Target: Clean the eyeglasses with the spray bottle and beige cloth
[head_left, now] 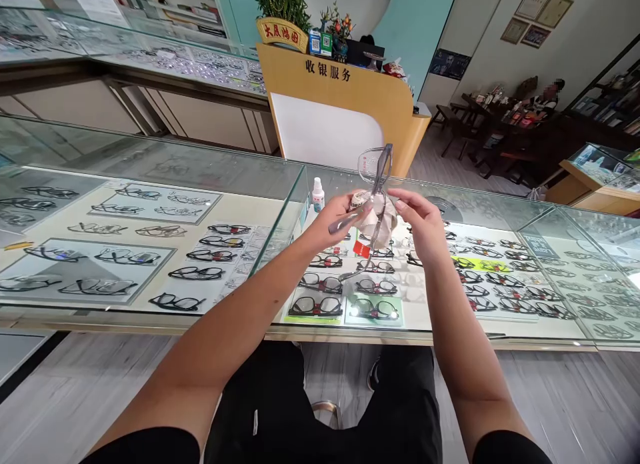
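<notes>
My left hand (341, 214) grips a pair of eyeglasses (382, 163) with dark grey temples, held above the glass counter. The frame stands tilted on end, one clear lens upward with small red print on it. Between my hands hangs a crumpled beige cloth (384, 229), bunched against the glasses. My right hand (419, 219) is at the cloth's right side, thumb and index finger close together at its edge; its other fingers are partly hidden. A red tag (361, 249) shows below the glasses. A white spray bottle (318, 195) stands just left of my left hand.
Under the glass of the display counter (280, 251) lie rows of eyeglasses (316, 307). A wooden cashier desk (340, 84) with plants stands beyond it. Another display case (165, 71) runs at the back left. A person (550, 94) is at a far table.
</notes>
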`<state>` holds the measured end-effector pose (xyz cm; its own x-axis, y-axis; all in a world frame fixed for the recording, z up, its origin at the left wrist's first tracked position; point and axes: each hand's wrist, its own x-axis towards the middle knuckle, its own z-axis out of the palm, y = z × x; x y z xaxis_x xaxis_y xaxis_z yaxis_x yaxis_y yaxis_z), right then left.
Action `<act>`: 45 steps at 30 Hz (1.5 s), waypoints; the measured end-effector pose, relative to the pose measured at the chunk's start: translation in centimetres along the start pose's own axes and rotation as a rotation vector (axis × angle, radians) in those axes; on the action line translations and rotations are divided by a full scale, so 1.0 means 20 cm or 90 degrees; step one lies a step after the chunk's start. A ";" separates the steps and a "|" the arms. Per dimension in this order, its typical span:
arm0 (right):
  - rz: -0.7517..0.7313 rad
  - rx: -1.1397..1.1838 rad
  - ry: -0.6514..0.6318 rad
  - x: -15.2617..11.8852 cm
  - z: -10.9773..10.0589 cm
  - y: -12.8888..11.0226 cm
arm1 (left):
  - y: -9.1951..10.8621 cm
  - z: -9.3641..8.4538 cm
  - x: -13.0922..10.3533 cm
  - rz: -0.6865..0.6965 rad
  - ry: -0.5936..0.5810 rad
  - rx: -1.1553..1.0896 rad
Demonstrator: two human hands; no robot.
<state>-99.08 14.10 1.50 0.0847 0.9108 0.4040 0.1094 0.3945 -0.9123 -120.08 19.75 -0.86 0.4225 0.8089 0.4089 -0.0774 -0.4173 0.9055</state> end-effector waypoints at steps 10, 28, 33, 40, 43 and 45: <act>0.131 0.165 -0.077 0.00 0.02 0.03 | 0.05 0.03 -0.03 -0.128 -0.143 -0.058; 0.171 0.242 -0.010 0.01 0.04 0.02 | 0.03 0.02 -0.01 -0.203 -0.083 -0.201; 0.167 0.242 0.052 0.03 0.03 0.03 | -0.03 0.01 0.01 -0.216 -0.069 -0.261; 0.226 0.287 0.046 0.02 0.05 0.03 | -0.05 -0.01 0.00 -0.173 -0.125 -0.201; 0.250 0.312 0.029 0.01 0.07 0.04 | -0.01 -0.01 0.00 -0.185 -0.160 -0.191; 0.255 0.323 0.020 0.01 0.08 0.05 | 0.02 0.00 -0.01 -0.190 -0.175 -0.187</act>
<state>-100.61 14.76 0.61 0.0512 0.9985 0.0208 -0.4184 0.0403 -0.9074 -120.24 19.50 -0.45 0.6841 0.7196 0.1187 -0.1521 -0.0183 0.9882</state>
